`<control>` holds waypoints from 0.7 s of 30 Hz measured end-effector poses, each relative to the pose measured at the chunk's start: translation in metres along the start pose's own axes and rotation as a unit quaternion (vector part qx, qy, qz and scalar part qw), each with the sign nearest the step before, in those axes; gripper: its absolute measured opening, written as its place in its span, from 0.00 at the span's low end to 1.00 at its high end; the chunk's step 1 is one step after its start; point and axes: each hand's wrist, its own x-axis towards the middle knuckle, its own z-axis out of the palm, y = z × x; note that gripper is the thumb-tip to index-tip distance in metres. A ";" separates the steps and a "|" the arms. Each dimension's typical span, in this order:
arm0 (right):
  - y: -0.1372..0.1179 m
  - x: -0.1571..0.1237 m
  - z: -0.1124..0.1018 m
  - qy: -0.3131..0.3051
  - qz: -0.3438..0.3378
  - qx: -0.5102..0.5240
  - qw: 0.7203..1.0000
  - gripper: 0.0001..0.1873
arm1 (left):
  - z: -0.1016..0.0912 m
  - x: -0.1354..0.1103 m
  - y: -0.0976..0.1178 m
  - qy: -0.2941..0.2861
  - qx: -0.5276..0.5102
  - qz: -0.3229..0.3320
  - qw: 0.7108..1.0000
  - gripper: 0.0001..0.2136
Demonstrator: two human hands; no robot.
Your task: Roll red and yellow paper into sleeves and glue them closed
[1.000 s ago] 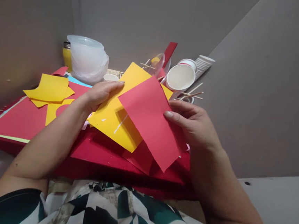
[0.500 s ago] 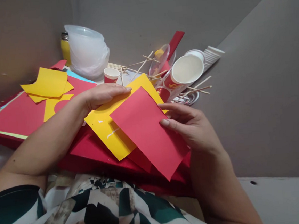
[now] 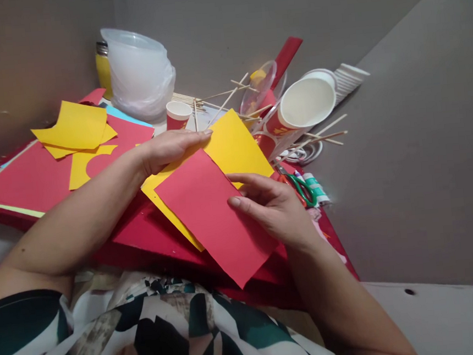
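Observation:
My left hand (image 3: 171, 149) grips a yellow sheet of paper (image 3: 237, 144) along its far left edge, thumb stretched along the top and the other fingers hidden. In front of that sheet, my right hand (image 3: 269, 202) pinches a red sheet of paper (image 3: 215, 218) by its right edge between thumb and fingers. The red sheet overlaps the yellow one and covers much of its lower half. Both sheets are tilted above the red-covered table (image 3: 142, 235); I cannot tell whether they touch each other.
Yellow paper scraps (image 3: 78, 125) lie on red sheets (image 3: 25, 179) at the left. Behind stand plastic tubs (image 3: 138, 70), a yellow jar (image 3: 103, 70), a small paper cup (image 3: 178, 116), wooden sticks (image 3: 228, 103) and a large paper cup (image 3: 308, 102). Scissors (image 3: 308, 190) lie at the right.
My right hand has moved left with the red sheet, which now covers more of the yellow sheet's lower left. Scissors beyond my right hand have come into sight. The view has shifted slightly.

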 end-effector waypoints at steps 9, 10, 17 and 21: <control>0.006 -0.001 0.011 -0.008 0.005 -0.005 1.000 0.18 | 0.001 0.001 -0.005 0.005 -0.062 -0.034 0.998 0.06; 0.007 0.000 0.011 -0.007 0.002 -0.010 1.000 0.18 | 0.000 0.001 -0.006 0.007 -0.063 -0.041 0.997 0.07; 0.010 0.002 0.014 0.011 -0.017 -0.010 1.000 0.17 | -0.001 -0.002 -0.007 0.002 0.008 -0.052 0.999 0.13; 0.011 0.001 0.014 0.023 -0.011 0.025 0.999 0.16 | -0.002 -0.003 -0.006 -0.007 0.016 -0.053 0.998 0.15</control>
